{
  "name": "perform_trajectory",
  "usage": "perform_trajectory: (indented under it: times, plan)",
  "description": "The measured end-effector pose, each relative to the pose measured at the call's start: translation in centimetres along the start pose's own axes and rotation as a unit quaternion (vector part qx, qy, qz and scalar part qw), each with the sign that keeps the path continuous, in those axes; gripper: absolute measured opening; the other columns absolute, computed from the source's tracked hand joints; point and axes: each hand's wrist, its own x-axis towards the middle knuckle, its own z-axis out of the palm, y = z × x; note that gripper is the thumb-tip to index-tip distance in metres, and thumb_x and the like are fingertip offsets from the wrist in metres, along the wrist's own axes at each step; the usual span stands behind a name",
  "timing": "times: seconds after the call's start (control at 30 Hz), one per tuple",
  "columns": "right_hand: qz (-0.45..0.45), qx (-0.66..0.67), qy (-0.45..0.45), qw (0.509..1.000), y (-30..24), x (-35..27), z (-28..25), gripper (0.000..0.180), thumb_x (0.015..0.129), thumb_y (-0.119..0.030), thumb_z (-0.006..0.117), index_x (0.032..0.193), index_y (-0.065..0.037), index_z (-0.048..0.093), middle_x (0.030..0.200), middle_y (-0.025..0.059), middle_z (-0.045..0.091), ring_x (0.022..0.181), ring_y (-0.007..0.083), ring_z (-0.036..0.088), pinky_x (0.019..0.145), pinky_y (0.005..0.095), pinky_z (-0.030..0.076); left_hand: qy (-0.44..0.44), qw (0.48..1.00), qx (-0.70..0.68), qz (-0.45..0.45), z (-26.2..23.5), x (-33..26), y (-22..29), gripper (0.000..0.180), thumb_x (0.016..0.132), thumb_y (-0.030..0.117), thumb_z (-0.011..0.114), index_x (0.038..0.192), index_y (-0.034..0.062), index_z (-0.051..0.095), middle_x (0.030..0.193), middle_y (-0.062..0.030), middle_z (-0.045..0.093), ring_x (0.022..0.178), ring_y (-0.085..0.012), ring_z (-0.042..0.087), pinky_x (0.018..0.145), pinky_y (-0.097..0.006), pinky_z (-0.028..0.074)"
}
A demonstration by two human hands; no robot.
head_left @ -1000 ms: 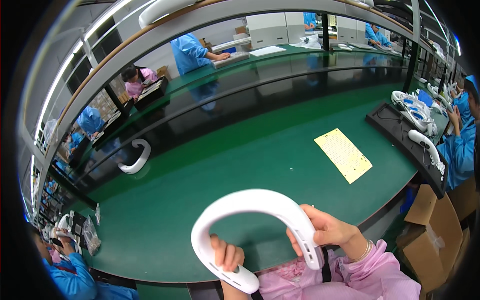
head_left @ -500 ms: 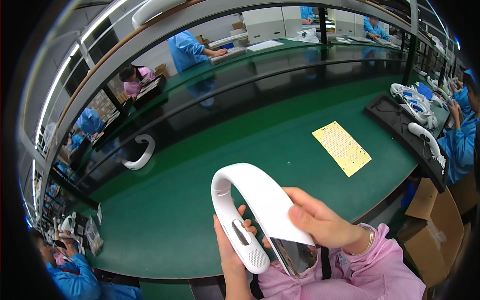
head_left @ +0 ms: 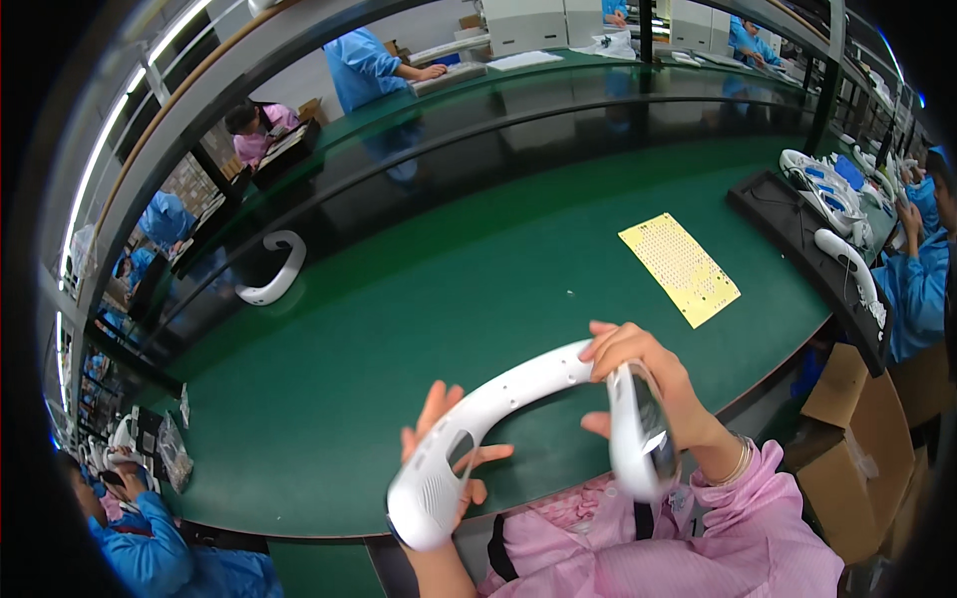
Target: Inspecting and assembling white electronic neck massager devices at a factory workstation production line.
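A white U-shaped neckband device (head_left: pixel 518 387) is held up over the near edge of the bench between my hands. My left hand (head_left: pixel 435 409) lies behind its left arm, which has perforations and an oval opening; the fingers are partly spread round it and the palm is hidden. Gripping the band near its right bend, my right hand (head_left: pixel 650 365) has its fingers over the top. The right arm of the device hangs beneath that hand, blurred, with a glossy dark panel.
Another white neckband (head_left: pixel 277 271) lies at the far left of the green bench (head_left: pixel 399 339). Right of centre is a yellow perforated sheet (head_left: pixel 682 269). A black tray (head_left: pixel 797 259) with white parts stands at right, above a cardboard box (head_left: pixel 857 448). Blue-sleeved co-workers sit on both sides.
The device has been turned: its band now shows a row of small holes and its arms are farther apart. My right hand has moved up to the bend, my left hand leftward.
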Motion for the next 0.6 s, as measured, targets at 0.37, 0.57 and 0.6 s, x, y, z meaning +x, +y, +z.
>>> perform_trajectory:
  times: [0.37, 0.57, 0.6]
  plan:
    - [0.203, 0.146, 0.056, 0.967, 0.6, -2.0, 1.3, 0.041, 0.067, 0.008, 0.061, 0.103, -0.005, 0.047, 0.091, 0.0047, 0.052, 0.093, 0.0170, 0.053, 0.098, 0.0392, 0.039, -0.010, 0.842, 0.497, 0.211, -4.8, -0.7, 0.3, 0.071, 0.058, 0.021, 0.087, 0.117, 0.0021, 0.052, 0.119, -0.0154, 0.056, 0.110, -0.0270, 0.054, 0.092, -0.041, 0.042]
    - [0.217, 0.155, 0.057, 0.962, 0.8, -1.8, 1.4, 0.041, 0.069, 0.007, 0.065, 0.104, -0.006, 0.048, 0.094, 0.0055, 0.053, 0.095, 0.0177, 0.055, 0.097, 0.0395, 0.039, -0.011, 0.840, 0.492, 0.229, -5.4, 0.0, 0.0, 0.077, 0.061, 0.035, 0.085, 0.119, 0.0008, 0.048, 0.115, -0.0154, 0.056, 0.110, -0.0296, 0.052, 0.096, -0.045, 0.039]
    - [0.199, 0.149, 0.050, 0.967, 1.4, -2.1, 1.6, 0.051, 0.073, -0.006, 0.072, 0.116, -0.001, 0.044, 0.096, 0.0051, 0.053, 0.090, 0.0130, 0.051, 0.080, 0.0254, 0.041, -0.010, 0.851, 0.474, 0.226, -5.1, 0.1, -0.2, 0.077, 0.061, 0.037, 0.084, 0.118, 0.0006, 0.047, 0.114, -0.0152, 0.056, 0.110, -0.0297, 0.052, 0.096, -0.045, 0.039]
